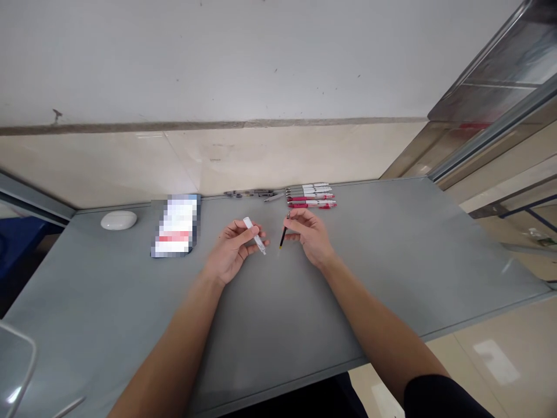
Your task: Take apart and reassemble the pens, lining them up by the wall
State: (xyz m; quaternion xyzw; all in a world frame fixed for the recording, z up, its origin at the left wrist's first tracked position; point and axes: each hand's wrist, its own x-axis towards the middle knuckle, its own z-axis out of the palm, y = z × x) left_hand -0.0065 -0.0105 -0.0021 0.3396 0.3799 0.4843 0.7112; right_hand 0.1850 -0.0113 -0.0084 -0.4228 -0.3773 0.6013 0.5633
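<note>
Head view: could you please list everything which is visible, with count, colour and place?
Pen barrel: one, white, in the left hand
Refill: one, black, yellowish tip, in the right hand
White and red pens: several, beyond the right hand
Dark pens: several, left of those
Oval object: one, white, table's far left
Blurred flat item: one, mostly white, beside the oval object
Table: one, grey, under the hands
Wall: white above, beige below, behind the table
Floor: beige, lower right
Left hand: one, bare, centre-left
Right hand: one, bare, centre-right
</note>
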